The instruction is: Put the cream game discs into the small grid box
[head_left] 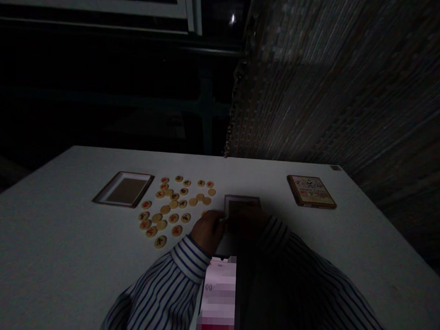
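Observation:
My left hand (pixel 206 230) is in front of the loose pieces, fingers curled and closed at the near left corner of a small shallow box (pixel 242 198). A pale edge shows at its fingertips, too dark to name. In deep shadow, my right hand (pixel 250 221) lies over the box's near side; its fingers cannot be made out. Round wooden Chinese chess pieces (pixel 174 218) with red or black characters lie scattered to the left, some showing blank sides. One red-marked piece (pixel 204 214) sits close to my left hand, partly hidden.
On the white table (pixel 76 256), an open shallow tray (pixel 125 189) stands at the left and a printed box (pixel 311 191) at the right. A lit phone (pixel 219 295) lies below my left wrist. Behind the table hangs a string curtain (pixel 287 90).

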Motion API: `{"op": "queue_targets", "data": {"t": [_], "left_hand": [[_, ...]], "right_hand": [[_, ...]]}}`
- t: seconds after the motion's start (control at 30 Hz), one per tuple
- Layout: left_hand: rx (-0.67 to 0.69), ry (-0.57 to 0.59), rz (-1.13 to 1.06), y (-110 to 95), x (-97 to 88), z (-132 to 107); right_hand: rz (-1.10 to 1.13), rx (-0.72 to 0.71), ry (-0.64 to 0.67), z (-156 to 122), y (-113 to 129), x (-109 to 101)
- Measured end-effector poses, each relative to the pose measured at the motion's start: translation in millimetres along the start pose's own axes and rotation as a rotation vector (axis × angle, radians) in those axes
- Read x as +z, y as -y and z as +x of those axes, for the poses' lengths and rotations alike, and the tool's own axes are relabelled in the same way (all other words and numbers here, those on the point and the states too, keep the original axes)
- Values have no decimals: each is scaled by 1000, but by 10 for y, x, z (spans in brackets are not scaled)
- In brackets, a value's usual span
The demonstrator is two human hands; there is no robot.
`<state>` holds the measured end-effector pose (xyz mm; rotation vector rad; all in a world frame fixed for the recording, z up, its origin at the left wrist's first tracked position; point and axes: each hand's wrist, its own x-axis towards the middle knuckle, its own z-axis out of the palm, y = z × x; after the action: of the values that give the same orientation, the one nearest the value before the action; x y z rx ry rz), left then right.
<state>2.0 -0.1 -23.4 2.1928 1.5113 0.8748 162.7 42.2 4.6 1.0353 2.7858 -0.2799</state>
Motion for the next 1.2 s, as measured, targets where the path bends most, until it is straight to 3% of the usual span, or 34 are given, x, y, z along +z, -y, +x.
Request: {"op": "queue_targets", "data": {"t": [0.4,0.53,0.8,1.2], "left_hand": [[11,-16,-15,24,4,-16],[1,-52,-21,20,-13,-16],[-35,-180,-51,25,-72,-2],[-98,-303,-131,63,-163,12]], "right_hand": [[-4,41,-44,-38,3,-62],[-37,41,-117,-132,-32,-187],[-105,181,-232,-266,-85,-440],[-75,279,-455,-425,-99,-578]]}}
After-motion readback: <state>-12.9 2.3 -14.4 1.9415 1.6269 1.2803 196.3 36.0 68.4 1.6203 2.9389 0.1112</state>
